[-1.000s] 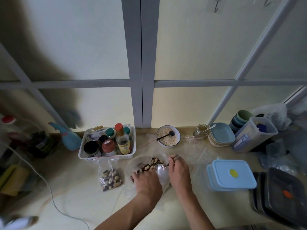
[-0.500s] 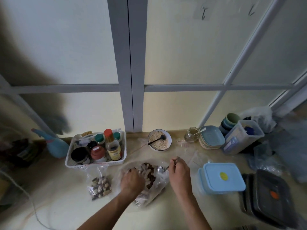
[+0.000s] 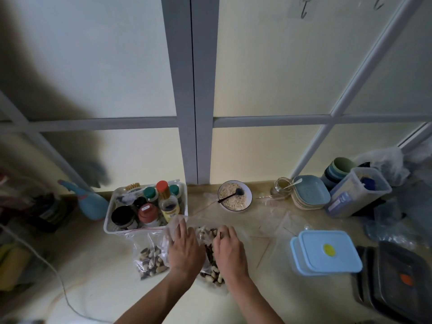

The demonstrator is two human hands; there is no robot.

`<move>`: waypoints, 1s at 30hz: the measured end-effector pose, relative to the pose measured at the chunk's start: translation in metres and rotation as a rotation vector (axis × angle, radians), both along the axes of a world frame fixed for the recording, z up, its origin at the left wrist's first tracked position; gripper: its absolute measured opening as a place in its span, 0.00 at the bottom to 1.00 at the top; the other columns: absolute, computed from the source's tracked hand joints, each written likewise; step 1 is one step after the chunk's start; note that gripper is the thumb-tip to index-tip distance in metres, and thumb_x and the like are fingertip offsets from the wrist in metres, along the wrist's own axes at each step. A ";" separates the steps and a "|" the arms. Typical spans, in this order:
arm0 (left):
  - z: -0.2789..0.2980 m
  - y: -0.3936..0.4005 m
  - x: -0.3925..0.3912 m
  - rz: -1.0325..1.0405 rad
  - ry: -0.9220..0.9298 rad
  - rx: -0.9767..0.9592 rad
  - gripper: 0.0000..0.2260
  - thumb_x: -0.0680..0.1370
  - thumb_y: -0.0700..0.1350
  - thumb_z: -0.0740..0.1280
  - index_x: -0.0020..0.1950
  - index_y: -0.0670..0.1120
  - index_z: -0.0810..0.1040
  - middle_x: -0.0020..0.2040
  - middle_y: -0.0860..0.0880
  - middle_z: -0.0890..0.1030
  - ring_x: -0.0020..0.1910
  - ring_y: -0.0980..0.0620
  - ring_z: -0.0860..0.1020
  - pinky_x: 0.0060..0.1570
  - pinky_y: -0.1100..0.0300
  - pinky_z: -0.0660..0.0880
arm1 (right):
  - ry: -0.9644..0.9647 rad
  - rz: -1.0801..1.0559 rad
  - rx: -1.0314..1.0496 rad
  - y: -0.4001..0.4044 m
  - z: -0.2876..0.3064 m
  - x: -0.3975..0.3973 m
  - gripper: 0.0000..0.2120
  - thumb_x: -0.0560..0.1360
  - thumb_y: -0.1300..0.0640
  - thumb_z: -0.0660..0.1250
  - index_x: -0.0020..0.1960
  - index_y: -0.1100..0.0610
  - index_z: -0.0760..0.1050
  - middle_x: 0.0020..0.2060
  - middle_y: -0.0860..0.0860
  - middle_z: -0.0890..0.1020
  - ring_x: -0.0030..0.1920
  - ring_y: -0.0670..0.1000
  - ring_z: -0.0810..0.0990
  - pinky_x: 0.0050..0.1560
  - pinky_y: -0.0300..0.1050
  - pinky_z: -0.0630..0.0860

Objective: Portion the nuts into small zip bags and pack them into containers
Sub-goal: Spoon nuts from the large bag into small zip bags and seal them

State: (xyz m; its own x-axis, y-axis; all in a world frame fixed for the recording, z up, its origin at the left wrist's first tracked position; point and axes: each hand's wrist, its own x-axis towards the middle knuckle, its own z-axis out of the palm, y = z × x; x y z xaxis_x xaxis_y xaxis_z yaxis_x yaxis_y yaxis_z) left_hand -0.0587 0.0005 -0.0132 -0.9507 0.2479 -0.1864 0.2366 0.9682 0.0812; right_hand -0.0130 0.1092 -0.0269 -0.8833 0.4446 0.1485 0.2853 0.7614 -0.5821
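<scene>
Nuts lie in a large clear bag on the surface. One small zip bag is filled; blue container remains lidded, unpacked. Left hand rests flat-fingered on the bag; right hand curls, probably gripping nuts.

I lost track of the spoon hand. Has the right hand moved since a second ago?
Yes. The right hand has pulled back from the oat bowl side and now rests over the big nut bag.

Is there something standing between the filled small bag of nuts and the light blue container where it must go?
Yes. Both hands, left and right, and the big nut bag lie between the small bag and the container.
</scene>
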 end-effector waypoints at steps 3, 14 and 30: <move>-0.004 -0.005 0.002 -0.090 0.051 -0.016 0.20 0.66 0.51 0.76 0.51 0.39 0.82 0.69 0.33 0.74 0.74 0.39 0.67 0.69 0.36 0.58 | -0.046 0.115 -0.015 -0.008 -0.008 0.005 0.04 0.74 0.58 0.64 0.46 0.59 0.75 0.38 0.53 0.79 0.37 0.52 0.81 0.35 0.43 0.79; 0.001 0.001 0.026 -0.205 0.007 -0.250 0.28 0.83 0.51 0.50 0.80 0.39 0.54 0.79 0.35 0.33 0.77 0.39 0.27 0.67 0.33 0.22 | 0.109 -0.024 0.017 -0.004 -0.031 0.001 0.16 0.82 0.54 0.54 0.46 0.59 0.77 0.41 0.54 0.79 0.40 0.55 0.81 0.42 0.45 0.77; -0.024 -0.006 0.039 -0.277 -0.239 -0.113 0.25 0.77 0.50 0.62 0.72 0.45 0.64 0.76 0.41 0.59 0.76 0.41 0.57 0.71 0.48 0.62 | 0.138 -0.406 -1.032 0.014 -0.033 -0.006 0.09 0.83 0.62 0.63 0.48 0.62 0.80 0.45 0.60 0.86 0.43 0.52 0.88 0.47 0.48 0.85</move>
State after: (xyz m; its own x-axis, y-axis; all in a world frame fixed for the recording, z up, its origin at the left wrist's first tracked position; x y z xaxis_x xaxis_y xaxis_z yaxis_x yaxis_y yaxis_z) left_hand -0.0197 -0.0052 -0.0375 -0.7772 0.4545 -0.4352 0.4776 0.8764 0.0624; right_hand -0.0194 0.1227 -0.0601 -0.6488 0.6633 -0.3729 0.2876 -0.2400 -0.9272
